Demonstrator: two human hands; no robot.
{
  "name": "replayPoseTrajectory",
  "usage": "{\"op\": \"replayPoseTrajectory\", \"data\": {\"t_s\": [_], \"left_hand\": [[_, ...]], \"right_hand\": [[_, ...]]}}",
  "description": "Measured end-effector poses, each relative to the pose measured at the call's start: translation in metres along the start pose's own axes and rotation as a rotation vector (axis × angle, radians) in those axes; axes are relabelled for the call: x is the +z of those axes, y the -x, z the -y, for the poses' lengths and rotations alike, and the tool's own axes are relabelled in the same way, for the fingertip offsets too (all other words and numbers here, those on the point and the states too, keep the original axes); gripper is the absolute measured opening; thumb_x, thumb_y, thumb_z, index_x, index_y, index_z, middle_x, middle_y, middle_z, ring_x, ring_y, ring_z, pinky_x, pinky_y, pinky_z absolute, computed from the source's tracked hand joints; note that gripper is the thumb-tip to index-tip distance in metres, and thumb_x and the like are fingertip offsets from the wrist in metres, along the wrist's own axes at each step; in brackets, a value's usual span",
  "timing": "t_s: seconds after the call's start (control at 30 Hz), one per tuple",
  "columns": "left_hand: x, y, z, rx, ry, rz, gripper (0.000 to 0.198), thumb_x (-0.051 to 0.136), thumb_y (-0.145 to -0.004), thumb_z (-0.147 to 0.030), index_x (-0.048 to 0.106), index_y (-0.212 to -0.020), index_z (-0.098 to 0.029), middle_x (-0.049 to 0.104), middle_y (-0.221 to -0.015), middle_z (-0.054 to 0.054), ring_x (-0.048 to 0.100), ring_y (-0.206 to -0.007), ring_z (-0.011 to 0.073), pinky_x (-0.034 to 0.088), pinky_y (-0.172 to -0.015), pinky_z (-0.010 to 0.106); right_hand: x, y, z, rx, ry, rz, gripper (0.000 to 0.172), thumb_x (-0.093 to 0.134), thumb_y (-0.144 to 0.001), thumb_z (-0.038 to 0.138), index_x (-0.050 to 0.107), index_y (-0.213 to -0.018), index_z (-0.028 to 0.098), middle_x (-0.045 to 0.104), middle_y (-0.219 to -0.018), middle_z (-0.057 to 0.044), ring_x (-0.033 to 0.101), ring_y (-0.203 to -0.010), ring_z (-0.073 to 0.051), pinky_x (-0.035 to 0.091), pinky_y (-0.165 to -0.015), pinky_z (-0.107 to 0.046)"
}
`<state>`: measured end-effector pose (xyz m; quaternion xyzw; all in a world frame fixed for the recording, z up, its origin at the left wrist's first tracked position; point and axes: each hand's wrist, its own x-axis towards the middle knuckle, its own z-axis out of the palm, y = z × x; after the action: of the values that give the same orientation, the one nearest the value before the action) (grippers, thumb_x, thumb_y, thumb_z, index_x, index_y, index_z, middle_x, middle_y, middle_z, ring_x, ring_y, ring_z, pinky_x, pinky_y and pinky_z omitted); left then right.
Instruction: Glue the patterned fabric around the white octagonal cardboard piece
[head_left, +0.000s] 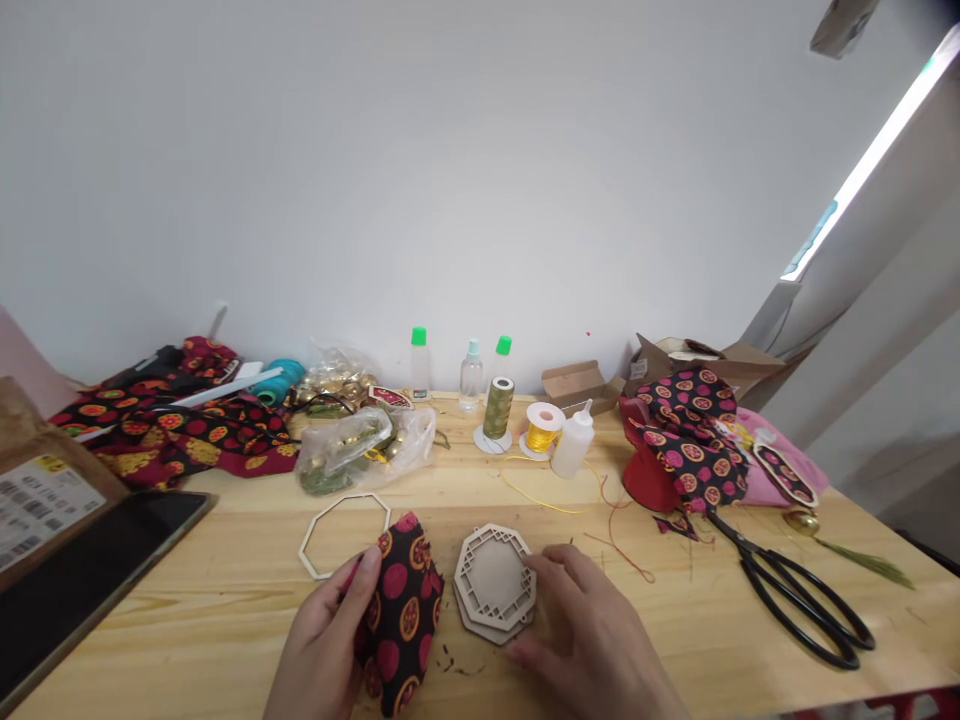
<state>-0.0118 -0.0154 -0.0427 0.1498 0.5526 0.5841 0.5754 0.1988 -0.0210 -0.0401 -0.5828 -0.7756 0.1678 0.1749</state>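
Pinching a folded black cloth printed with red and gold medallions (401, 625) in the left hand (322, 640), with thumb and fingers closing narrowly on it. Spreading the right hand (592, 630) wide beside a layered octagonal wooden lattice frame (495, 585), with fingertips (545, 565) touching its right edge. Keeping that frame flat between both hands, with a plain octagonal wooden ring (345, 535) lying just behind the cloth.

Crowding the far side, a plastic bag of gold bells (367, 447), an olive thread spool (499, 408), a gold cord spool (544, 428) and a white glue bottle (574, 440) are standing well beyond the frame. Trailing near them, a loose yellow cord (547, 500) is crossing the wood. Sprawling at far left, a heap of printed red-and-black fabric (172, 430) is sitting behind a labelled cardboard parcel (45, 490) and a dark tablet (90, 590). Lying at right, black-handled scissors (802, 600) are resting near a pile of printed cloth on a red stand (645, 470).

Spreading beneath everything, a pale pine workbench (187, 600) is running up to a white wall (450, 200), leaving bare wood around and in front of both hands.
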Motion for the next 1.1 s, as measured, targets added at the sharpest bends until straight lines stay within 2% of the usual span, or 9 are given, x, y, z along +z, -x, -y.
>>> {"op": "replayPoseTrajectory", "data": {"t_s": [0.1,0.17,0.23,0.43,0.67,0.83,0.97,1.1], "left_hand": [[0.0,0.001,0.0,-0.012,-0.006,-0.001,0.026,0.065,-0.066,-0.025,0.063,-0.091,-0.018,0.07,-0.073,0.002,0.064,-0.064,0.0197,0.051,-0.051,0.025],[0.0,0.001,0.001,-0.013,-0.003,-0.023,0.024,0.064,-0.068,-0.024,0.062,-0.092,-0.018,0.07,-0.074,0.002,0.064,-0.063,0.019,0.05,-0.051,0.024],[0.0,0.001,0.001,-0.011,0.004,-0.034,0.023,0.064,-0.068,-0.023,0.062,-0.09,-0.018,0.07,-0.073,0.002,0.064,-0.061,0.0179,0.05,-0.05,0.023],[0.001,0.001,-0.001,-0.004,-0.001,-0.029,0.018,0.063,-0.068,-0.02,0.064,-0.086,-0.017,0.07,-0.072,0.002,0.064,-0.06,0.0179,0.05,-0.049,0.023],[0.001,-0.003,0.0,-0.007,-0.004,-0.009,0.022,0.064,-0.068,-0.022,0.063,-0.09,-0.017,0.07,-0.074,0.003,0.065,-0.064,0.019,0.052,-0.054,0.025],[0.001,-0.001,0.0,-0.005,0.008,-0.008,0.02,0.064,-0.068,-0.021,0.063,-0.087,-0.017,0.07,-0.071,0.002,0.064,-0.06,0.0179,0.052,-0.055,0.025],[0.0,0.0,0.0,0.014,0.012,0.0,0.021,0.065,-0.067,-0.021,0.063,-0.087,-0.017,0.07,-0.073,0.002,0.065,-0.067,0.0185,0.052,-0.058,0.024],[0.0,-0.001,0.001,-0.001,0.001,0.003,0.026,0.065,-0.066,-0.021,0.063,-0.092,-0.017,0.071,-0.074,0.002,0.065,-0.067,0.0197,0.052,-0.053,0.024]], "right_hand": [[0.004,-0.007,0.007,0.033,0.026,0.009,0.08,0.072,-0.053,0.034,0.041,-0.124,0.016,0.039,-0.132,-0.013,0.035,-0.12,-0.03,0.031,-0.099,-0.042],[0.01,-0.011,0.012,0.052,0.021,0.034,0.088,0.073,-0.051,0.033,0.035,-0.128,0.011,0.033,-0.136,-0.015,0.028,-0.124,-0.031,0.026,-0.102,-0.044],[0.016,-0.012,0.014,0.058,0.004,0.019,0.086,0.07,-0.054,0.031,0.033,-0.129,0.01,0.035,-0.135,-0.016,0.028,-0.124,-0.031,0.025,-0.102,-0.045],[0.024,-0.005,0.015,-0.002,-0.063,-0.115,0.068,0.063,-0.061,0.024,0.04,-0.123,0.015,0.047,-0.124,-0.013,0.041,-0.115,-0.029,0.033,-0.098,-0.044],[0.028,-0.007,0.021,0.062,-0.062,-0.135,0.078,0.068,-0.056,0.028,0.036,-0.126,0.013,0.042,-0.129,-0.014,0.035,-0.119,-0.031,0.031,-0.099,-0.045],[0.027,-0.013,0.026,-0.002,-0.094,-0.148,0.068,0.063,-0.06,0.025,0.039,-0.123,0.013,0.047,-0.123,-0.013,0.04,-0.114,-0.028,0.031,-0.099,-0.044],[0.023,-0.011,0.023,0.028,-0.158,-0.158,0.065,0.06,-0.061,0.021,0.039,-0.122,0.015,0.047,-0.122,-0.011,0.04,-0.114,-0.026,0.032,-0.098,-0.042],[0.022,-0.007,0.017,0.059,-0.175,-0.134,0.067,0.062,-0.059,0.02,0.039,-0.121,0.015,0.046,-0.123,-0.011,0.039,-0.115,-0.027,0.031,-0.099,-0.043]]}}
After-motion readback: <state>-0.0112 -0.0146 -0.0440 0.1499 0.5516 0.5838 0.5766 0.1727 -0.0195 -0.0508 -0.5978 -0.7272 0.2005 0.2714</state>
